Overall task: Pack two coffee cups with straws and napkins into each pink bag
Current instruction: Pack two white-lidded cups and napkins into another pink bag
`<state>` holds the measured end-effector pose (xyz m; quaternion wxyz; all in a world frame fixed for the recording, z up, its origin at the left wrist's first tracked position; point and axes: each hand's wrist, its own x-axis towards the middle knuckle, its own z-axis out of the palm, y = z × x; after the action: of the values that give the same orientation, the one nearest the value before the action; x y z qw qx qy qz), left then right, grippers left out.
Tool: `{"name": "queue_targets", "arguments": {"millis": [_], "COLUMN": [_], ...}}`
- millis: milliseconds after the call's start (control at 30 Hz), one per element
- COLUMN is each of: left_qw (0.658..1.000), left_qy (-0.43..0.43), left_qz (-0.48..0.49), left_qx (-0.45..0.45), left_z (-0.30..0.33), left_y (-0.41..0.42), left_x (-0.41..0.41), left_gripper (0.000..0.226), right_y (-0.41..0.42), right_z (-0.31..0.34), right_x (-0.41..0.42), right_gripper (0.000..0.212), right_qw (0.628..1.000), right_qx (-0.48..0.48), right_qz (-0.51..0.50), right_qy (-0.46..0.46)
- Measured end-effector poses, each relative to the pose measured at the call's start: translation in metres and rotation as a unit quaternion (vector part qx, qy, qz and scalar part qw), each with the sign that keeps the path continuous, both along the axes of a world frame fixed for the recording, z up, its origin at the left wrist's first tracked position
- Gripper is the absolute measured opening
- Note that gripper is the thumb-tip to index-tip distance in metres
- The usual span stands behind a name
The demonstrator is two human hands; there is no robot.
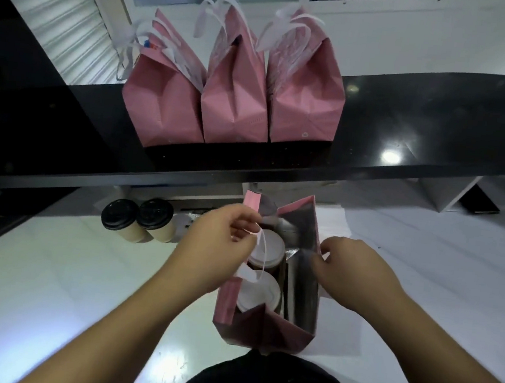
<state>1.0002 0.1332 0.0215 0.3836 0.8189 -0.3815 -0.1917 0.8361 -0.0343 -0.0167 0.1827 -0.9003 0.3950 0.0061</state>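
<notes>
Bag (264, 328) number four, pink and open, is sitting on the white counter (50, 295) right in front of me, and I'm looking straight down into its silver-lined inside. Two cups with white lids are standing in it along the left wall, one (265, 248) farther from me and one (258, 295) nearer. My left hand (218, 249) is hovering over the bag's left rim with thumb and fingertips pinched together on the white ribbon handle (262, 254), which is looping down across both lids. My right hand (357, 272) is sitting at the right rim with its fingers curled around the edge of the wall, gripping it. Two more cups with black lids (119, 214) (155, 213) are waiting side by side on the counter to the left of the bag, touching or nearly so. Up on the black shelf (420, 130) three closed pink bags (160, 105) (235, 103) (306, 104) are lined up shoulder to shoulder, white handles sticking up. As for writing, I'm only catching a tiny pale mark low on the rightmost one, way too small to read, and nothing legible on the cups. I can't make out any straws or napkins from here.
</notes>
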Motion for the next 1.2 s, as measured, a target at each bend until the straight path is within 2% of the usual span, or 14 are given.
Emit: {"name": "queue_targets", "arguments": {"millis": [100,200,300,400,500,600,733,800,867,1000,1200], "left_qw": [1.0,1.0,0.998,0.995,0.995,0.998,1.0,0.996,0.989,0.975,0.983], "left_qy": [-0.011,0.013,0.038,0.009,-0.039,-0.04,0.023,0.064,0.078,0.113,0.099], "left_qz": [0.012,0.026,-0.016,-0.064,-0.064,-0.036,0.019,0.06,0.11,0.172,0.139], "left_qx": [-0.004,0.004,0.044,0.071,0.071,0.043,-0.001,-0.034,-0.063,-0.088,-0.071], "left_z": [-0.006,-0.018,-0.031,-0.043,-0.048,-0.051,-0.051,-0.052,-0.058,-0.065,-0.063], "left_y": [0.032,0.063,0.085,0.095,0.096,0.098,0.098,0.093,0.087,0.07,0.038], "left_x": [0.006,0.002,-0.01,-0.02,-0.023,-0.019,-0.01,-0.005,0.003,0.02,0.042], "left_gripper": [0.016,0.03,0.048,0.058,0.044,0.032,0.019,0.02,0.008,0.032,0.031], "right_y": [-0.003,-0.005,-0.009,-0.02,-0.03,-0.033,-0.033,-0.032,-0.03,-0.02,0.001], "right_z": [0.002,0.003,0.006,0.011,0.014,0.011,0.006,0.004,0.003,0.007,0.012], "right_x": [0.006,0.016,0.031,0.05,0.061,0.06,0.046,0.037,0.026,0.003,-0.036], "right_gripper": [0.035,0.044,0.056,0.063,0.056,0.047,0.041,0.032,0.022,0.021,0.02], "right_qw": [1.0,0.997,0.992,0.991,0.991,0.993,0.995,0.995,0.996,0.998,0.992], "right_qx": [0.0,-0.032,-0.059,-0.06,-0.061,-0.055,-0.045,-0.039,-0.023,0.016,0.098], "right_qz": [0.006,0.032,0.052,0.068,0.095,0.101,0.08,0.069,0.067,0.061,0.056], "right_qy": [-0.015,-0.062,-0.098,-0.1,-0.068,-0.042,-0.05,-0.058,-0.06,-0.007,0.05]}}
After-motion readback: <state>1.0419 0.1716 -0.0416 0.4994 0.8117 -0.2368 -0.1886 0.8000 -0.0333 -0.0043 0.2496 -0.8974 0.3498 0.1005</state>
